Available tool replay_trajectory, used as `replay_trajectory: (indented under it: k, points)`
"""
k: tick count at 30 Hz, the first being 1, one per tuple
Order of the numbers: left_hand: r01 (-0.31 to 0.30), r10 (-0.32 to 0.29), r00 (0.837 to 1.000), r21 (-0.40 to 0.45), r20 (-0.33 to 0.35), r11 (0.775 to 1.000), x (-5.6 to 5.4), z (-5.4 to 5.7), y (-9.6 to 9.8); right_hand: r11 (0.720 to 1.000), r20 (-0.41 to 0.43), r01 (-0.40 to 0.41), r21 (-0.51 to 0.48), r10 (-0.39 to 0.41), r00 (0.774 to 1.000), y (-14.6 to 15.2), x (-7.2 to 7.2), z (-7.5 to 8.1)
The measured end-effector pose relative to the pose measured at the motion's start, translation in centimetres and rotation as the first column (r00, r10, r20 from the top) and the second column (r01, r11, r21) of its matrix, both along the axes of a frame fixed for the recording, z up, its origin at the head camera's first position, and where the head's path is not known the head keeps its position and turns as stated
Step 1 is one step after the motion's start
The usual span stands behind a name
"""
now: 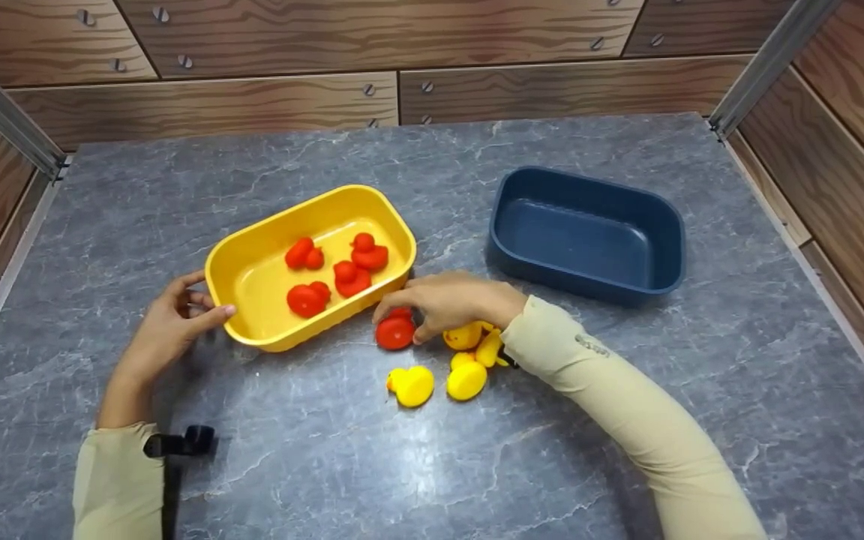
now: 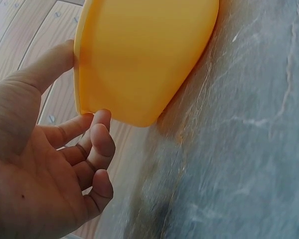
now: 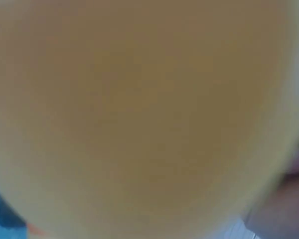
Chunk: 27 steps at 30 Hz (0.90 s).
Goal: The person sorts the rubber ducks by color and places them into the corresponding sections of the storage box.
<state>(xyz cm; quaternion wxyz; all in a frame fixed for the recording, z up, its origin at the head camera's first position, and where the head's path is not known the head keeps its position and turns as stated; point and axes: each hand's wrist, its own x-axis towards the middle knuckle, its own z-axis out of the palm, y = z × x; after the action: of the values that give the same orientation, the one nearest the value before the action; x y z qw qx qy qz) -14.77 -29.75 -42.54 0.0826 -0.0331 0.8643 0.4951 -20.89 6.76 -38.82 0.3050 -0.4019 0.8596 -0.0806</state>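
My left hand holds the left end of a yellow tub, its thumb over the rim. In the left wrist view, the thumb and index finger touch the tub while the other fingers curl beside it. Several red rubber ducks lie inside the tub. Just outside its front right side, my right hand pinches another red rubber duck on the table. Several yellow rubber ducks lie close by, some partly under the right wrist. A blurred yellowish surface fills most of the right wrist view.
A dark blue tub stands at the right, behind the right forearm. The grey marbled table is bordered by wood-patterned panels at the back and sides. A black wrist camera sits on the left sleeve.
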Motion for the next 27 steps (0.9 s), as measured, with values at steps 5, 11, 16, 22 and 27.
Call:
replay_trajectory:
  k: [5,11,16,22,27]
  points:
    - [0.001,-0.001,1.0,0.028,-0.006,1.0,0.1,-0.1,0.1,1.0,-0.011,0.0,0.001,0.0,1.0,0.0,0.1,-0.1]
    - [0.001,-0.001,1.0,0.027,-0.006,1.0,0.1,-0.1,0.1,1.0,-0.043,-0.014,0.01,0.014,0.999,-0.1,0.3,-0.1]
    - [0.005,-0.005,1.0,-0.002,0.002,1.0,0.0,0.1,0.0,0.999,-0.069,-0.013,-0.037,0.011,0.998,0.3,0.3,0.7]
    - [0.006,-0.006,1.0,-0.012,0.01,1.0,0.0,0.1,-0.1,0.986,-0.077,0.021,-0.163,-0.034,0.996,1.5,0.3,1.9]
    - [-0.001,0.001,1.0,-0.005,0.008,1.0,0.0,-0.1,-0.1,0.963,-0.064,0.057,-0.263,-0.077,0.995,2.6,0.3,2.7]
